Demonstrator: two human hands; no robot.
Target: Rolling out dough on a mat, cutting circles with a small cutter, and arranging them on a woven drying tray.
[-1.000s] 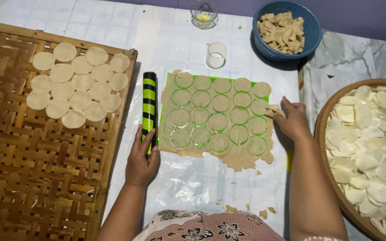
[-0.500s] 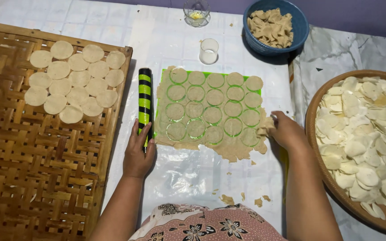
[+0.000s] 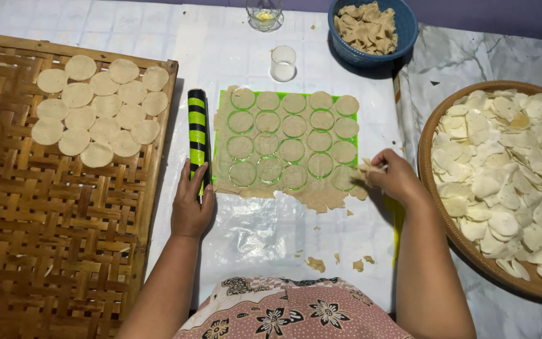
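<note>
A thin sheet of dough (image 3: 283, 141) lies on a green mat (image 3: 223, 95), cut into several round discs with green rings showing around them. My right hand (image 3: 396, 179) is at the sheet's lower right edge, pinching a strip of dough trimming (image 3: 368, 168) lifted from between the discs. My left hand (image 3: 191, 204) rests flat on the table, touching the near end of a black-and-green striped rolling pin (image 3: 197, 132) that lies just left of the mat.
A woven bamboo tray (image 3: 45, 232) at the left carries several cut dough discs (image 3: 95, 110). A round basket (image 3: 431, 135) of dried white rounds sits at the right. A blue bowl (image 3: 403, 28) of dough scraps, a small cup cutter (image 3: 283, 63) and a glass (image 3: 265, 12) stand at the back. Crumbs (image 3: 315, 263) lie near me.
My right hand has moved from the sheet's right edge toward its lower right corner and now pinches up trimming. My left hand stays at the rolling pin.
</note>
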